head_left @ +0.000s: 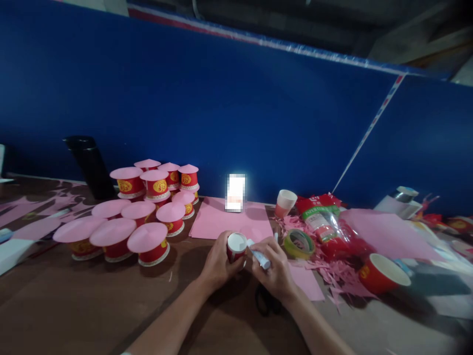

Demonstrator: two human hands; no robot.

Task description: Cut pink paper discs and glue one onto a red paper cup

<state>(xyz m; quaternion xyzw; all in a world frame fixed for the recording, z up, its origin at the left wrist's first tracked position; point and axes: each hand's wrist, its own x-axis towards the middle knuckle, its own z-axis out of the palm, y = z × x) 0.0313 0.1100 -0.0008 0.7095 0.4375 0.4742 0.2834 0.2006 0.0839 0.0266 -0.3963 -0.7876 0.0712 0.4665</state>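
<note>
Cup (236, 243) is standing upright in left hand (221, 261), fingers curling round it; right hand (272, 266) is pinching tube (260, 255) (white) beside cup.

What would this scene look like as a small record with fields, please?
left hand: holding a small cup
right hand: holding a white tube beside the cup
left side: red cups with pink cone tops, some stacked
back centre: bright screen by pink paper
right side: tape roll, red packet, pink shreds
unclear: whether tube touches cup
</note>
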